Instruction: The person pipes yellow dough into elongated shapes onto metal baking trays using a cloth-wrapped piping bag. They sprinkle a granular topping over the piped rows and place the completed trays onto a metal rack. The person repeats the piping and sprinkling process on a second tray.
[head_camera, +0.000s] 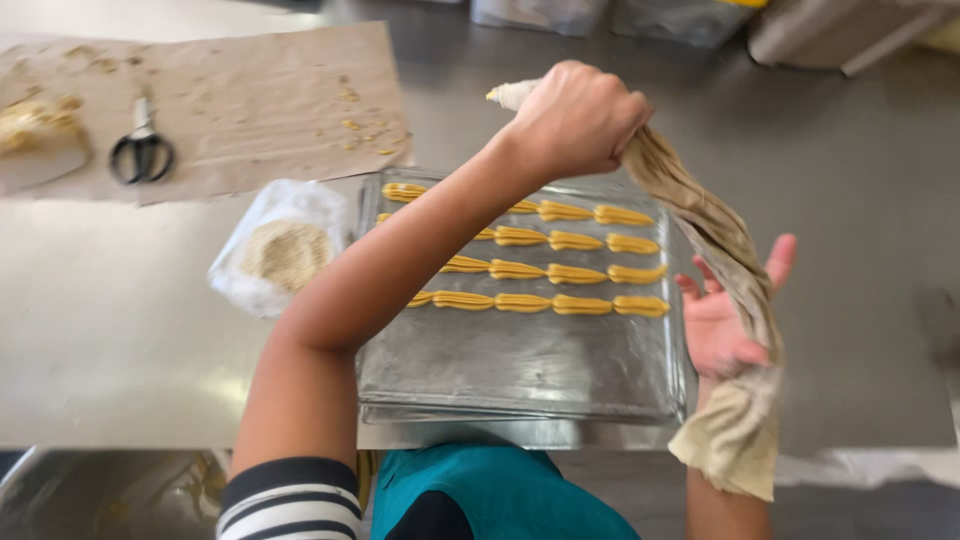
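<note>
Stainless steel is spreading out beneath everything as a broad desk (120, 330), and a shiny baking tray (520, 370) is sitting near its front edge. Four rows of ridged yellow dough strips (560, 272) are lying across the far half of the tray, while the near half is showing bare metal, so by the look of it the piping is roughly half done. The person's left hand (575, 120) is clenching the twisted neck of a cloth piping bag (700, 215), its pale nozzle pointing up and away from the tray. The right hand (722, 315) is lying open under the bag's hanging tail, palm up. Scissors (141, 150) are resting on brown paper (250, 100), and a small bag of crumbs (285, 250) is sitting just left of the tray.
</note>
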